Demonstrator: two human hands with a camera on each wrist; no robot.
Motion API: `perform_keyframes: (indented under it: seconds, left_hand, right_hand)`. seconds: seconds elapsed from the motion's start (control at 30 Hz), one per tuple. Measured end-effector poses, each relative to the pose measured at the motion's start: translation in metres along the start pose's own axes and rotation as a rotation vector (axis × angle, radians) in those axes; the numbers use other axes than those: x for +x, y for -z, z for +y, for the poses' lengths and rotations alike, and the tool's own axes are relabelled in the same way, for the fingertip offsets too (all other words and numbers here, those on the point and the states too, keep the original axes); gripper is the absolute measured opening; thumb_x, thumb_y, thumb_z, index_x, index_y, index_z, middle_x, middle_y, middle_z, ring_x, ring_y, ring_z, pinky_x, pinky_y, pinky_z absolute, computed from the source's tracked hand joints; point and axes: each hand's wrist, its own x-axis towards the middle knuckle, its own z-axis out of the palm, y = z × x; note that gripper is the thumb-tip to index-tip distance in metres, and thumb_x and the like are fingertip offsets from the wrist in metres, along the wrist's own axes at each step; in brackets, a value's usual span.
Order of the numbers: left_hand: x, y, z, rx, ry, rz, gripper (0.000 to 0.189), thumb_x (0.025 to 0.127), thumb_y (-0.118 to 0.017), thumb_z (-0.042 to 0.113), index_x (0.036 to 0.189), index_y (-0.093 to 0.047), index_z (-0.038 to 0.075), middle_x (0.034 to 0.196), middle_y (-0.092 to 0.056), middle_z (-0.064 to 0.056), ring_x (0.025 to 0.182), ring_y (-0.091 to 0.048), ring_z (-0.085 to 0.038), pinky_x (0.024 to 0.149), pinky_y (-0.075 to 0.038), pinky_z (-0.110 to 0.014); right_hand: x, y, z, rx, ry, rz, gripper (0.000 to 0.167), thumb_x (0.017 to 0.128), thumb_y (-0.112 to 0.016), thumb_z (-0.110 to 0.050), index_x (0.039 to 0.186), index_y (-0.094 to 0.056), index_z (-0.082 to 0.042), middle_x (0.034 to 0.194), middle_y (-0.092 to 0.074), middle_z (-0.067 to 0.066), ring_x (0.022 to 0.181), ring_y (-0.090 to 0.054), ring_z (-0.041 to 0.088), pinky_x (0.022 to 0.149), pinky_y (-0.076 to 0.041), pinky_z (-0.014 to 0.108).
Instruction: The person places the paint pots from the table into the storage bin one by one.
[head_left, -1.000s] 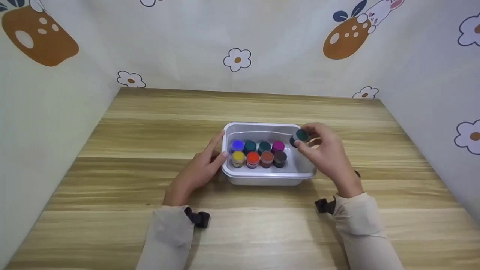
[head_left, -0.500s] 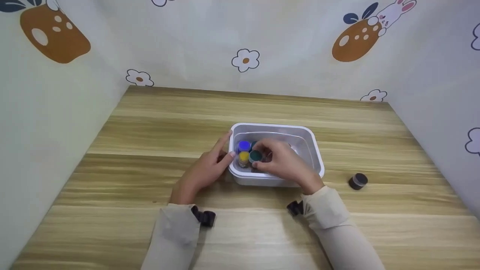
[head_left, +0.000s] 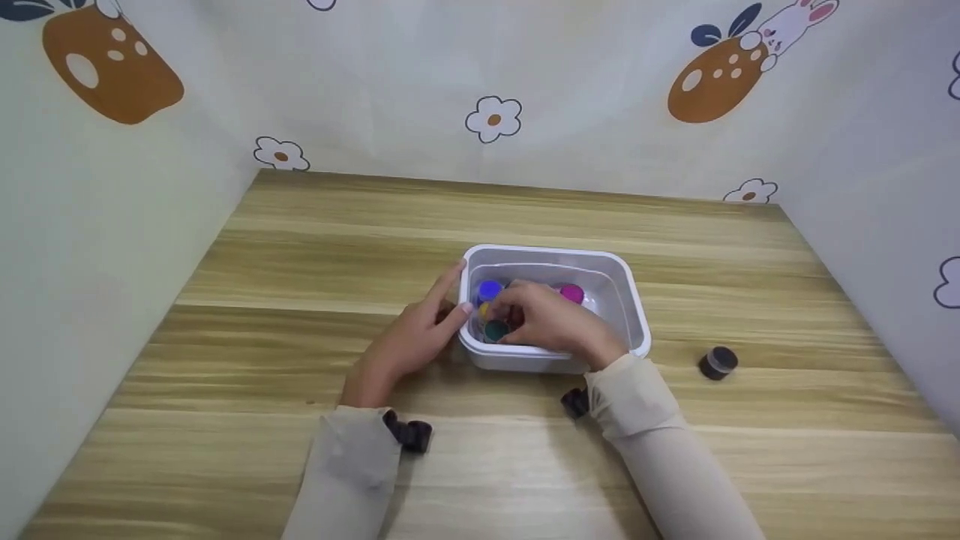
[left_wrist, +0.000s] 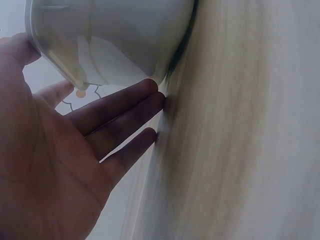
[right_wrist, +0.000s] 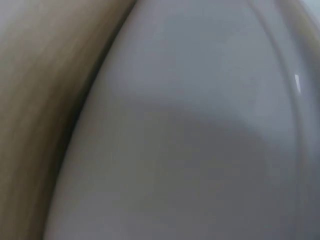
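A white plastic tub (head_left: 556,361) stands on the table with small paint jars inside. My right hand (head_left: 555,319) reaches over its front rim and pinches a paint jar with a dark green lid (head_left: 496,331), low in the front left corner. Behind that jar show a yellow jar (head_left: 484,310) and a blue-lidded jar (head_left: 490,290); a magenta-lidded jar (head_left: 571,293) shows beyond the hand, which hides the others. At the tub's left side my left hand (head_left: 411,341) touches the rim with thumb and forefinger, its other fingers (left_wrist: 120,125) extended below, as the left wrist view shows.
One dark-lidded paint jar (head_left: 718,363) lies on the wooden table (head_left: 352,247) to the right of the tub. Patterned cloth walls (head_left: 390,90) enclose the back and sides. The tub's outer wall (right_wrist: 175,125) fills most of the right wrist view.
My right hand has carried the green-lidded jar from the tub's right side to its front left corner, lowering it. The dark jar outside the tub came into full view. The left hand stays at the rim.
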Motion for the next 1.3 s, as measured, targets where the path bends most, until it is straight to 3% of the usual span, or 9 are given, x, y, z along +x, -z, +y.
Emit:
perform_keyframes:
  seconds: [0.23,0.47,0.57,0.7,0.97,1.17,1.3]
  left_hand:
    - [0.000,0.000,-0.001,-0.008,-0.002,-0.003,0.064,0.102,-0.047,0.049,0.157,-0.015,0.043,0.119,-0.066,-0.007,0.101,-0.061,-0.020,0.089,-0.050,-0.044]
    - [0.002,-0.002,-0.001,-0.031,0.009,-0.013,0.064,0.102,-0.047,0.048,0.157,-0.015,0.044,0.123,-0.065,-0.010,0.108,-0.061,-0.022,0.094,-0.048,-0.047]
    - [0.002,-0.002,-0.001,-0.025,0.019,-0.015,0.064,0.102,-0.047,0.049,0.157,-0.015,0.046,0.124,-0.064,-0.010,0.109,-0.061,-0.022,0.096,-0.048,-0.048]
    - [0.002,-0.002,0.000,-0.016,0.034,-0.013,0.063,0.101,-0.047,0.051,0.156,-0.014,0.049,0.127,-0.063,-0.009,0.110,-0.060,-0.023,0.098,-0.047,-0.049]
    - [0.000,0.000,0.001,-0.011,0.060,-0.022,0.065,0.100,-0.046,0.053,0.155,-0.012,0.050,0.127,-0.060,-0.008,0.109,-0.058,-0.024,0.096,-0.048,-0.048]
    - [0.001,0.000,0.002,-0.010,0.067,-0.023,0.064,0.100,-0.047,0.053,0.155,-0.013,0.051,0.126,-0.060,-0.007,0.108,-0.058,-0.023,0.094,-0.049,-0.047]
    - [0.000,0.001,0.000,-0.004,0.051,-0.017,0.064,0.101,-0.047,0.049,0.156,-0.014,0.048,0.125,-0.062,-0.008,0.107,-0.060,-0.023,0.094,-0.050,-0.047]
  right_hand:
    - [0.002,0.001,0.001,0.006,0.000,-0.026,0.023,0.081,-0.080,-0.007,0.103,-0.073,-0.005,0.095,-0.067,0.006,0.086,-0.061,0.019,0.079,-0.052,0.032]
    - [-0.019,0.018,0.008,0.105,-0.021,0.087,0.027,0.086,-0.077,-0.014,0.108,-0.068,-0.001,0.094,-0.066,0.009,0.085,-0.058,0.018,0.078,-0.049,0.032]
    - [-0.040,0.036,0.017,0.147,-0.042,0.172,0.030,0.088,-0.074,-0.014,0.113,-0.067,0.001,0.099,-0.066,0.011,0.089,-0.058,0.019,0.082,-0.049,0.037]
    - [-0.075,0.061,0.031,0.143,-0.113,0.310,0.028,0.091,-0.072,-0.015,0.115,-0.068,-0.001,0.104,-0.067,0.010,0.093,-0.060,0.018,0.084,-0.050,0.033]
    - [-0.147,0.082,0.071,0.082,-0.244,0.502,0.028,0.095,-0.068,-0.017,0.117,-0.067,0.001,0.106,-0.069,0.008,0.092,-0.058,-0.003,0.079,-0.048,0.014]
    - [-0.193,0.082,0.104,0.126,-0.346,0.533,0.034,0.096,-0.067,-0.018,0.121,-0.064,0.005,0.101,-0.063,-0.021,0.090,-0.058,-0.006,0.076,-0.049,0.012]
    - [-0.210,0.073,0.120,0.137,-0.385,0.496,0.036,0.095,-0.068,-0.016,0.124,-0.062,0.004,0.105,-0.063,-0.018,0.093,-0.058,-0.005,0.076,-0.049,0.014]
